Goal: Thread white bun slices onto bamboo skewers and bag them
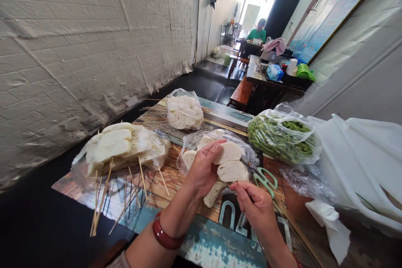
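My left hand (pixel 204 165) is closed on two pale oval bread-like slices, one upper slice (pixel 230 153) above a lower slice (pixel 233 171). My right hand (pixel 255 201) pinches what looks like a thin bamboo skewer at the lower slice's bottom edge; most of it is hidden by the fingers. Behind my hands, an open plastic bag (pixel 246 144) holds more pale slices. Below the held slices lies a short, speckled pale piece (pixel 213 194). Scissors with green handles (pixel 265 181) rest just beyond my right hand.
Skewered slices (pixel 111 144) are piled at the left, sticks jutting over the edge. A bag of slices (pixel 184 112) stands at the back. At the right are a bag of green vegetables (pixel 281 136), white plastic tubs (pixel 370 163), tissue (pixel 333 228) and loose skewers (pixel 297 230). A person (pixel 257 33) sits far off.
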`<state>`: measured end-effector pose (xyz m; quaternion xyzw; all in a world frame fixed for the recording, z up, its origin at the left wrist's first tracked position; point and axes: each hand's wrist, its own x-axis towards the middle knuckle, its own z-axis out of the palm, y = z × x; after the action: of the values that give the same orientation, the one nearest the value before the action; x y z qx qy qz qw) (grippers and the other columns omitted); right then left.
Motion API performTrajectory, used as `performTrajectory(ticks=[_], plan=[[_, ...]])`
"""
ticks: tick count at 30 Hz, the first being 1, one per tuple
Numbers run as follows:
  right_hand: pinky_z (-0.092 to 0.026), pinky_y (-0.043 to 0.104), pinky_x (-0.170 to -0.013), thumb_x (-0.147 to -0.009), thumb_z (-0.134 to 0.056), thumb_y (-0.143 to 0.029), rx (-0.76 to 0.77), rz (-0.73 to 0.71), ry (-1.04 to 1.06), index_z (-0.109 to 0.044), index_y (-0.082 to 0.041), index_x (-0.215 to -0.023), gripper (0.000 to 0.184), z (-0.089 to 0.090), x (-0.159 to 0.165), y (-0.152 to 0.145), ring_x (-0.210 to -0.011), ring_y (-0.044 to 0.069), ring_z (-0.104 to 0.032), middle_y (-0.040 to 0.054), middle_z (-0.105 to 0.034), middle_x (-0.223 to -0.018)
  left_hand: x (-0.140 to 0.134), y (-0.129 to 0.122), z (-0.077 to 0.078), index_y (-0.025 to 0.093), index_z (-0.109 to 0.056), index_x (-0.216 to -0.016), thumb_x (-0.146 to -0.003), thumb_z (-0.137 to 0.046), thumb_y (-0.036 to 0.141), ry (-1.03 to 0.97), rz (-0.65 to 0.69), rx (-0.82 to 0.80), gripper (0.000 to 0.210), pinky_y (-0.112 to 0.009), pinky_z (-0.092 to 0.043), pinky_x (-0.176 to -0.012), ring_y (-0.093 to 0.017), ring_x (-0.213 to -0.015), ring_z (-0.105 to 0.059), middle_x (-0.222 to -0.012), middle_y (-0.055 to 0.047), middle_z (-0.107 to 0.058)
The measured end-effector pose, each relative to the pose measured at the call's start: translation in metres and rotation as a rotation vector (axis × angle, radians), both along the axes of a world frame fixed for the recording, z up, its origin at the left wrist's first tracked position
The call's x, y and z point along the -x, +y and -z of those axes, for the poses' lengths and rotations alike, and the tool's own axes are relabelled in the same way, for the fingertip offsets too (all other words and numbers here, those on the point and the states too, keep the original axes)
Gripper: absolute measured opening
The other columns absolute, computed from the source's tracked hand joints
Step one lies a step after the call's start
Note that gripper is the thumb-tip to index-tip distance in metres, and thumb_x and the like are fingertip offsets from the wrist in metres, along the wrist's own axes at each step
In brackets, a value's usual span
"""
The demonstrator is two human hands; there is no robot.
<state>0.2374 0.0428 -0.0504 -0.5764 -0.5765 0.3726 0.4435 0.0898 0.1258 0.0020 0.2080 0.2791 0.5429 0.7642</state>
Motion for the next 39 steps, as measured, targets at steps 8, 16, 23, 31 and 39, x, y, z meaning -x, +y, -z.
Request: performTrajectory(ticks=[8, 16, 23, 31, 39], plan=[[-0.039, 0.022, -0.048, -0.094, -0.053, -0.045, -0.044, 0.026, -0.084, -0.075, -0.017, -0.082, 0.038, 0.004, 0.003, -0.001, -0.045, 0.012, -0.048, -0.0034, -0.051, -0.049, 0.001, -0.002, 0.002, 0.015, -0.069, -0.097, -0.064, -0.087, 0.031, 0.002, 0.016, -0.015, 0.041, -0.025, -0.053, -0.062, -0.016, -0.065, -0.067, -0.077, -0.004, -0.074], [-0.039, 0.022, -0.048, -0.095, -0.050, -0.047, -0.061, 0.034, -0.123, -0.074, -0.016, -0.080, 0.042, 0.003, 0.003, -0.002, -0.045, 0.012, -0.048, -0.0038, -0.049, -0.048, -0.003, -0.009, 0.000, 0.014, -0.074, -0.095, -0.063, -0.088, 0.034, 0.046, 0.021, -0.061, 0.041, -0.025, -0.052, -0.064, -0.017, -0.068, -0.067, -0.077, -0.007, -0.075], [-0.039, 0.023, -0.050, -0.095, -0.051, -0.045, -0.125, 0.046, -0.191, -0.070, -0.018, -0.067, 0.044, 0.006, 0.000, -0.003, -0.045, 0.012, -0.049, -0.0023, -0.052, -0.047, -0.006, -0.014, 0.000, 0.014, -0.075, -0.097, -0.062, -0.088, 0.037, 0.055, 0.046, -0.061, 0.044, -0.026, -0.053, -0.065, -0.018, -0.068, -0.068, -0.077, -0.007, -0.075], [-0.037, 0.024, -0.048, -0.095, -0.050, -0.048, -0.223, 0.141, -0.274, -0.064, -0.019, -0.057, 0.050, 0.006, 0.001, -0.005, -0.045, 0.013, -0.048, 0.0003, -0.055, -0.047, -0.003, -0.020, 0.001, 0.018, -0.077, -0.099, -0.069, -0.083, 0.043, 0.213, 0.080, -0.186, 0.039, -0.023, -0.050, -0.061, -0.016, -0.066, -0.063, -0.081, -0.006, -0.074], [-0.037, 0.025, -0.042, -0.092, -0.053, -0.052, -0.354, 0.018, -0.306, -0.069, -0.020, -0.056, 0.051, 0.008, -0.014, 0.000, -0.037, 0.012, -0.043, -0.0008, -0.051, -0.040, 0.009, -0.030, 0.000, 0.020, -0.075, -0.109, -0.075, -0.075, 0.049, 0.282, 0.083, -0.321, 0.044, -0.028, -0.052, -0.065, -0.024, -0.078, -0.067, -0.093, -0.011, -0.076]])
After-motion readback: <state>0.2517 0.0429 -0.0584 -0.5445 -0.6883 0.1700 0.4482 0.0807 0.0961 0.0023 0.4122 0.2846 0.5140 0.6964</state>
